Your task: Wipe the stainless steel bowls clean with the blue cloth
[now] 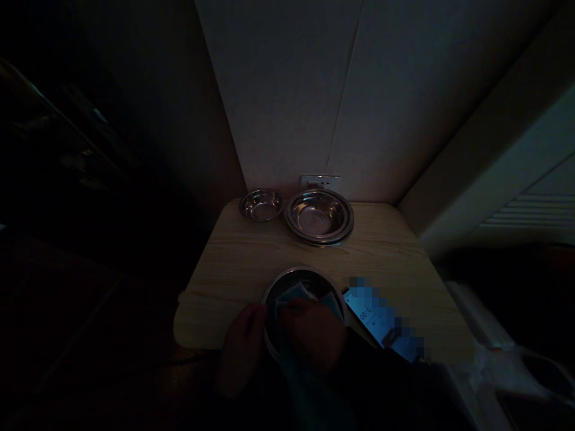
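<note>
A round metal bowl (300, 270) sits near the front edge of the small wooden table. My left hand (241, 346) is closed on the bowl's left rim. Inside the bowl, my right hand (314, 332) grips a light blue cloth (293, 293) and presses it against the inner surface. Part of the cloth shows to the right of my knuckles, and more of it hangs down toward me in shadow. The dim light hides most of my fingertips and the bowl's bottom.
At the table's back stand a small metal bowl (262, 206) and a stack of wider metal bowls (320, 216). A lit phone (377, 320) lies right of my right hand on the tabletop (224, 287). A wall socket (320, 181) is behind the stack.
</note>
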Demonstrator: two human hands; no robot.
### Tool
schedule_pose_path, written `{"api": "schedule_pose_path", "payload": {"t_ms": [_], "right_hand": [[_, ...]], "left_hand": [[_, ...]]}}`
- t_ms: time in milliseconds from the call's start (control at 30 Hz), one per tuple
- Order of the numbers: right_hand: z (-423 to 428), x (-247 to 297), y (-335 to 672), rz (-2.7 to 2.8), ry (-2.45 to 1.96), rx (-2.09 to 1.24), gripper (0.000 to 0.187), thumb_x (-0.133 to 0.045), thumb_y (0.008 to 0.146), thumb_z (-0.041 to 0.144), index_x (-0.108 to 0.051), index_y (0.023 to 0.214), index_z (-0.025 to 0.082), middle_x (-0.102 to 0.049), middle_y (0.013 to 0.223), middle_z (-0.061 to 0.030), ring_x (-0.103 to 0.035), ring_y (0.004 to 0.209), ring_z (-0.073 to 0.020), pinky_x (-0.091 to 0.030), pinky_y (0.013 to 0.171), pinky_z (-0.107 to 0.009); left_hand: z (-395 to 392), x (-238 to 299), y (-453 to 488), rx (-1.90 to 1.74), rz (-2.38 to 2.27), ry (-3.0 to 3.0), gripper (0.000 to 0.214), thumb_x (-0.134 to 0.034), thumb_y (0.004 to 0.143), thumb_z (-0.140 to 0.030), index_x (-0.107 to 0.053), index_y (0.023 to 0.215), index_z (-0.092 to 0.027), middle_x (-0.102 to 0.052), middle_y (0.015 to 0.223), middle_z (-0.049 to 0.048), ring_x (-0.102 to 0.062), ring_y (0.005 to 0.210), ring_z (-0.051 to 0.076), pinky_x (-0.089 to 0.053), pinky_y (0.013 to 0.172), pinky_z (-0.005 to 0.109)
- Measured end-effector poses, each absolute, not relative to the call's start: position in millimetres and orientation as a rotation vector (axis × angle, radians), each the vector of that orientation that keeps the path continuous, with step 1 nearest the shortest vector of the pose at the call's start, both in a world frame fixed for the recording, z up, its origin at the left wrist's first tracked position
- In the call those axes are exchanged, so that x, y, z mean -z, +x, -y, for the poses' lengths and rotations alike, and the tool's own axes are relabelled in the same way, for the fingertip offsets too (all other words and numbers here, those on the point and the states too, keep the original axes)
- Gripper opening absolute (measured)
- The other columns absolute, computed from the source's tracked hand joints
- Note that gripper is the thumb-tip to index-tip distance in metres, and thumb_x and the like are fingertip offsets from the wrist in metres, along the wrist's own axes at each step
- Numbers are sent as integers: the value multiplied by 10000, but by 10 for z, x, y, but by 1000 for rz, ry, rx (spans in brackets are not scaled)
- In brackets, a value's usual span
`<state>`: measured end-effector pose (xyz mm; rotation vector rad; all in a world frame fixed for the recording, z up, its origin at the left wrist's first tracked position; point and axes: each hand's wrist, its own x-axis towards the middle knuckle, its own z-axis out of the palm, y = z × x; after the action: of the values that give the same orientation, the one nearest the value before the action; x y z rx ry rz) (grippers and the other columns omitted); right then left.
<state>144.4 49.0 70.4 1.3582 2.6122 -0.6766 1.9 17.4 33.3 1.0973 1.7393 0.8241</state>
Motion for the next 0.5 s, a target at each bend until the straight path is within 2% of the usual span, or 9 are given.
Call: {"api": "schedule_pose_path", "payload": {"t_ms": [100,233,367,500], "right_hand": [[-528,-600,1393,-2581,1527,494,296,-378,895,110,-621,1055,166,-639,1090,-81,-531,1070,-225,-442,838,-366],[-543,-568,1409,-2453,1722,397,328,-334,886,70,-607,1067,83,-620,1092,-157,-552,1010,-291,-476,739,-412],[-548,-589,1362,-2596,1569,437,290,-380,891,101,-626,1041,130,-639,1069,-115,-532,1055,-256,-460,802,-389],[-543,-656,1425,-2737,1245,600,234,-456,871,163,-669,954,210,-682,959,-44,-562,1015,-188,-448,822,-310]], "left_hand": [[-171,-334,21,-831,-1749,1095,383,-413,781,-539,-558,733,-188,-601,689,9,-544,685,182,-418,642,283],[-152,-371,47,-821,-1786,1057,370,-410,780,-537,-547,727,-197,-593,680,1,-558,698,187,-423,651,283],[-160,-406,60,-817,-1809,1083,354,-400,777,-518,-546,720,-201,-598,685,6,-567,709,192,-430,676,291],[-165,-392,54,-842,-1789,1063,345,-415,771,-515,-539,712,-198,-598,677,5,-572,700,190,-435,664,288]]}}
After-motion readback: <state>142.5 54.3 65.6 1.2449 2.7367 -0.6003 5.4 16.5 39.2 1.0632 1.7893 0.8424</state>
